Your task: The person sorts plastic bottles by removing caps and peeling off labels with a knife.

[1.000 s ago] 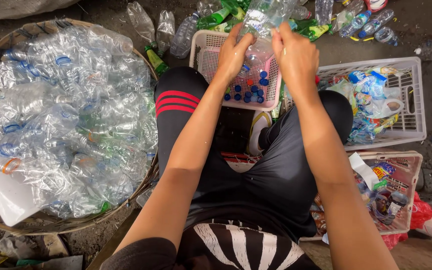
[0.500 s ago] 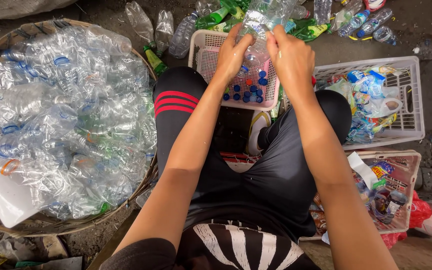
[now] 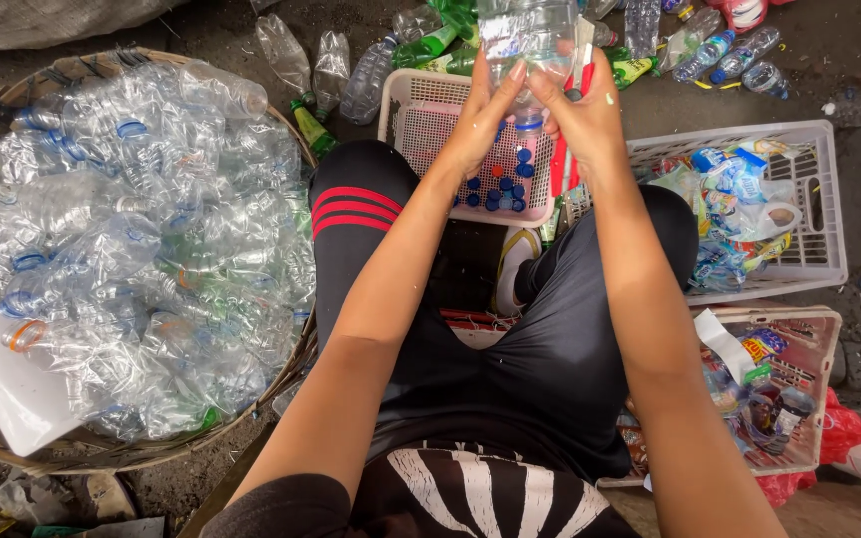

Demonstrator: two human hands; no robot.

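Left hand (image 3: 485,120) + right hand (image 3: 585,120) clasp clear ribbed plastic bottle (image 3: 528,40) | above pink mesh basket (image 3: 421,130)

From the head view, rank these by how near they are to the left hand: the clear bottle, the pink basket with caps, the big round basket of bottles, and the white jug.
1. clear bottle: held in the left hand, up top.
2. pink basket: just below the hand, holding blue caps.
3. round basket: off to the left, full of clear bottles.
4. white jug: far lower left, at that basket's edge.

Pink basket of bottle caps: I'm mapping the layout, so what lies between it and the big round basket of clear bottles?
In the head view, the person's left thigh in black trousers with red stripes lies between the pink basket and the round basket.
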